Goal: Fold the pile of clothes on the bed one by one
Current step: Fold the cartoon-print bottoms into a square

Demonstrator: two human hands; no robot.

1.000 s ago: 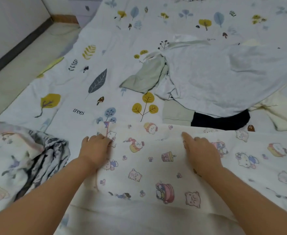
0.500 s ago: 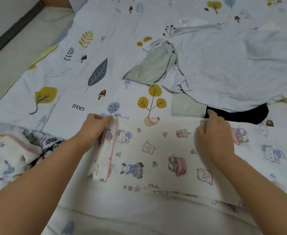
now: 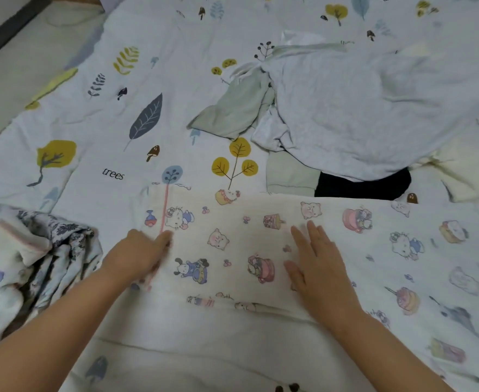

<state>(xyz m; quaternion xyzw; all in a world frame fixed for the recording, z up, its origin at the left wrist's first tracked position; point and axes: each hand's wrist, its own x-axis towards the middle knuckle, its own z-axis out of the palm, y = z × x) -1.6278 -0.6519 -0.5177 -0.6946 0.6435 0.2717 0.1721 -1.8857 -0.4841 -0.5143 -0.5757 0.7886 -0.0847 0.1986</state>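
Both hands have let go of the cartoon-print cloth's (image 3: 232, 244) far edge and now press flat on it, fingers straight: left hand (image 3: 139, 254) by the pink-trimmed end, right hand (image 3: 317, 264) apart, mid-cloth. Beyond them lies the unfolded pile (image 3: 359, 108).

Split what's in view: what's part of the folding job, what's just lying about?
Job:
cartoon-print cloth, under both hands
left hand, at its pink-seamed edge
right hand, flat on it
grey garment, green garment, black garment, cream garment, unfolded
rumpled print garment

Lying about:
leaf-print bedsheet
floor
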